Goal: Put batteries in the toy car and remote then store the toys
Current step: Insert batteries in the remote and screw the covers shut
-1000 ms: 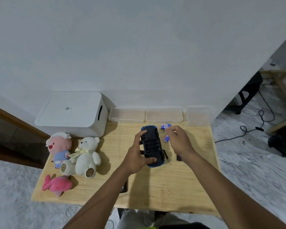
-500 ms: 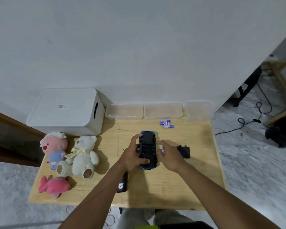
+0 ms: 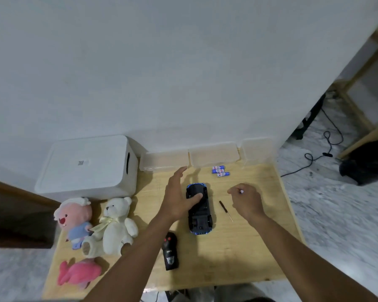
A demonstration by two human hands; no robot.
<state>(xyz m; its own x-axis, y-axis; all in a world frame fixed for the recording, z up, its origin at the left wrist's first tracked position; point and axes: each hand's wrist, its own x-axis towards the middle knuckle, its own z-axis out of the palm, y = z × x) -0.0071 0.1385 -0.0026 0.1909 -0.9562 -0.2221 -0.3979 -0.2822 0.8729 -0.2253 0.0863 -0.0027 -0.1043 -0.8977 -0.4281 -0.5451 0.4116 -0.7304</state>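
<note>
Toy car (image 3: 200, 216) belly-up at mid-table, long axis running away from the person; left hand (image 3: 177, 201) flat-fingered, thumb resting on its underside; right hand (image 3: 248, 202) near its right side, curled, pinching what is probably a battery (image 3: 240, 191), only the tip showing; screwdriver (image 3: 225, 211) lies between car and right hand; spare batteries (image 3: 220, 171) beyond; remote (image 3: 170, 253) nearer the person.

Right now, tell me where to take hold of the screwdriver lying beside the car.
Pinch the screwdriver by its dark handle, the thicker far end, coming down from above: it lies flat on the table, clear of the toy car.
</note>
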